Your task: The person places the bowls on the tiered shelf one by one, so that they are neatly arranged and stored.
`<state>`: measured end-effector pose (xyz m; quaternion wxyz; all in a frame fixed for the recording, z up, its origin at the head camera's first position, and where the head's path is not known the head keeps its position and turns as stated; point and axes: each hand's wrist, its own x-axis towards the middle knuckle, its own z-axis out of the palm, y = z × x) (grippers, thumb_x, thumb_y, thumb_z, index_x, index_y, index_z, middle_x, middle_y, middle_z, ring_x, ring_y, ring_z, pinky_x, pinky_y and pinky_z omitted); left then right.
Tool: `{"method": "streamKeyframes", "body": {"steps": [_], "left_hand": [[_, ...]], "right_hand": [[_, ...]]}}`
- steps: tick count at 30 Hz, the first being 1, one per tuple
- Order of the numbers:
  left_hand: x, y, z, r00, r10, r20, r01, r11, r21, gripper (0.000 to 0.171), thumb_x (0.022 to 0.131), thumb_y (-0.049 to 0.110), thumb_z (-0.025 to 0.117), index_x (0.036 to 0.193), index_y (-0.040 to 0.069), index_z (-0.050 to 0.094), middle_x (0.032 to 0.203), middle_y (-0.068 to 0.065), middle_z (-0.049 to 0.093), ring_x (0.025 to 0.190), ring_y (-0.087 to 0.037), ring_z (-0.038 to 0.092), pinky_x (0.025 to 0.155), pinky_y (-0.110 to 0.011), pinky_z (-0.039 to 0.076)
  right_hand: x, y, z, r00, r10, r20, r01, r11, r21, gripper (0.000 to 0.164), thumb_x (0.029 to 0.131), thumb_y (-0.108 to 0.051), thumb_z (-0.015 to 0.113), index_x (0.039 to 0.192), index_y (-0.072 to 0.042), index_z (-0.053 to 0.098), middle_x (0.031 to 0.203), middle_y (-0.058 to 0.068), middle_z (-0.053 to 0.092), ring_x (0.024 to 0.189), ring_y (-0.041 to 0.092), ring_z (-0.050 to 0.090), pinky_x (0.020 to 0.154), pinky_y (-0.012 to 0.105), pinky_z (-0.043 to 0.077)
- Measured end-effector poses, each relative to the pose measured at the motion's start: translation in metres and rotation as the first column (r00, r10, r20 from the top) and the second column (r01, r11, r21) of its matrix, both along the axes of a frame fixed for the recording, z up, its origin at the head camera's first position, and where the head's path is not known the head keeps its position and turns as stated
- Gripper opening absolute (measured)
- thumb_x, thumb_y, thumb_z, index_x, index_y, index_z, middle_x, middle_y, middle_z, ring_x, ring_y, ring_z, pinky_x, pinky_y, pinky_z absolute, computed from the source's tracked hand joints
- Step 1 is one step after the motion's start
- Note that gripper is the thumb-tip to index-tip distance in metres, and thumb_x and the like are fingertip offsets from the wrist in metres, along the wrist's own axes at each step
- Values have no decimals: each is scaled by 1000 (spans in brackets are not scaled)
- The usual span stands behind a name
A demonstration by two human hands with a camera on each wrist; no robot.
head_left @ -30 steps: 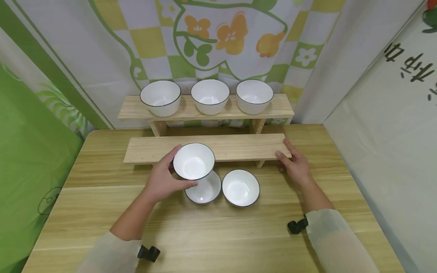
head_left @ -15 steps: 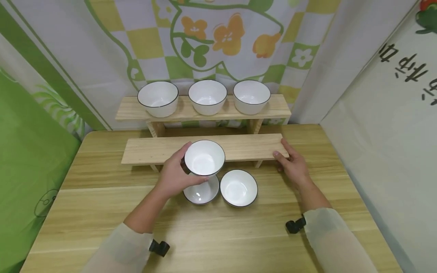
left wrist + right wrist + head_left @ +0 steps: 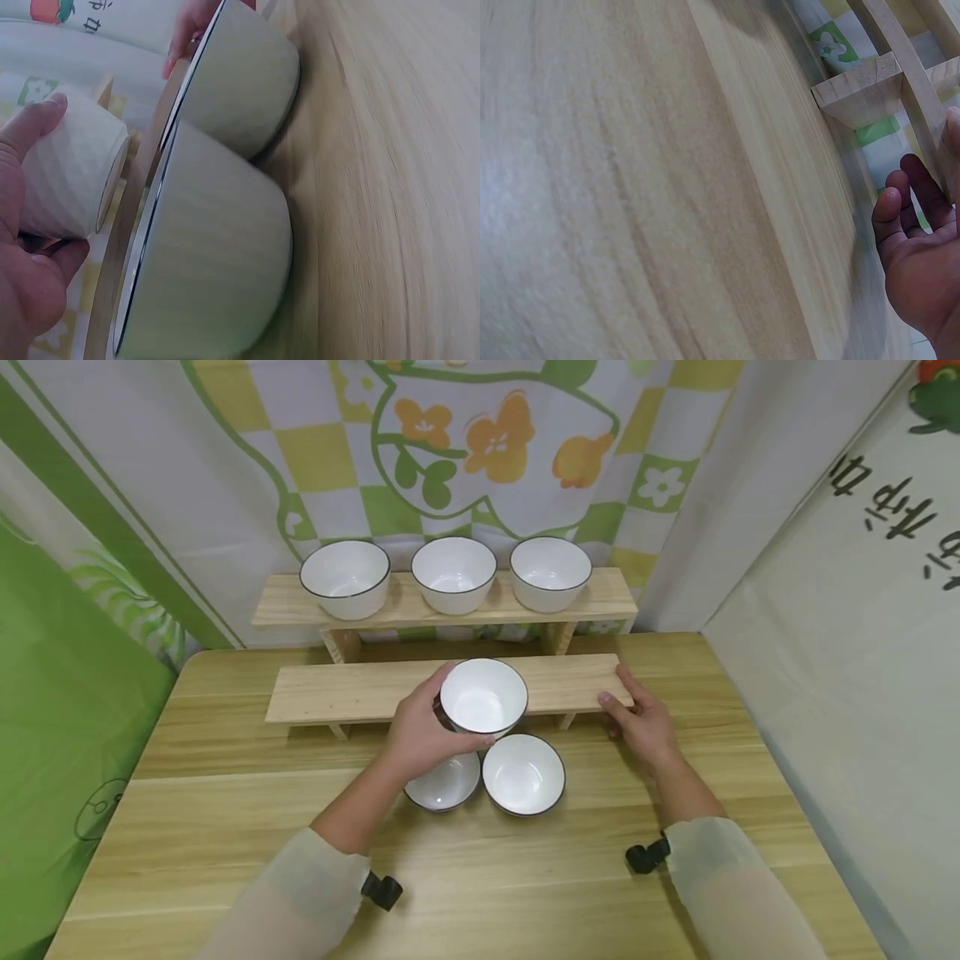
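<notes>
My left hand (image 3: 426, 732) grips a white bowl (image 3: 483, 696) with a dark rim, thumb at its near side and fingers round its left. In the head view the bowl overlaps the lower shelf board (image 3: 345, 691). The left wrist view shows the held bowl (image 3: 71, 165) from its textured outside, beside the board's edge. My right hand (image 3: 647, 727) holds the board's right end, thumb on top. Below the shelf, two more white bowls stand side by side on the table: a left bowl (image 3: 444, 783), partly hidden by my left hand, and a right bowl (image 3: 523, 774).
Three white bowls line the upper shelf board (image 3: 618, 596): left (image 3: 345, 578), middle (image 3: 453, 575) and right (image 3: 551, 573). Wooden supports hold the boards above the wooden table (image 3: 480, 885). A patterned cloth (image 3: 322, 452) hangs behind, and a white panel (image 3: 847, 635) stands to the right.
My left hand has carried the bowl to the right and slightly farther back along the lower board. My right hand stays on the board's end.
</notes>
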<state>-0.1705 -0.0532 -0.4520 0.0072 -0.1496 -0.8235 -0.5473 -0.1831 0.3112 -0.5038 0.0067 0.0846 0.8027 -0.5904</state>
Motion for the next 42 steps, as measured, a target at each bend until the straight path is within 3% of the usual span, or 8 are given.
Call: {"method": "streamKeyframes", "body": {"steps": [10,15,22,31,42], "left_hand": [[-6,33,-1,998,-10,59,8,1000,29,123,60,40,103,160,10,38,151,-7,52,134,-21,55,112,-43,46],[-11,44,-3,998,-12,63,10,1000,28,124,61,40,103,161,10,37,151,-8,51,134,-20,54,113,-42,45],[-17,62,-6,999,-4,51,3,1000,12,124,62,41,102,162,11,35,154,-8,49,138,-21,51,114,-42,44],[-26,82,-5,1000,-20,12,20,1000,13,122,65,42,100,162,10,33,154,-9,49,138,-24,50,114,-44,43],[-32,103,-4,1000,-7,31,7,1000,21,121,66,39,100,162,12,32,154,-8,49,139,-23,50,115,-41,41]], "right_hand": [[0,0,3,1000,-2,12,2,1000,-2,75,99,-43,72,162,-37,31,168,9,29,97,15,63,70,23,56],[0,0,3,1000,10,18,-10,1000,24,77,97,-50,71,162,-39,31,168,8,29,100,16,63,71,23,56],[14,-16,41,999,17,52,-17,1000,-2,75,101,-31,71,164,-22,30,165,19,33,102,27,63,72,27,58],[14,-15,39,999,9,43,-9,1000,-11,74,101,-30,71,163,-21,31,162,20,36,97,23,64,70,26,57],[13,-15,37,999,-9,42,12,998,-57,74,101,-28,72,163,-22,33,152,24,49,90,16,64,69,24,56]]}}
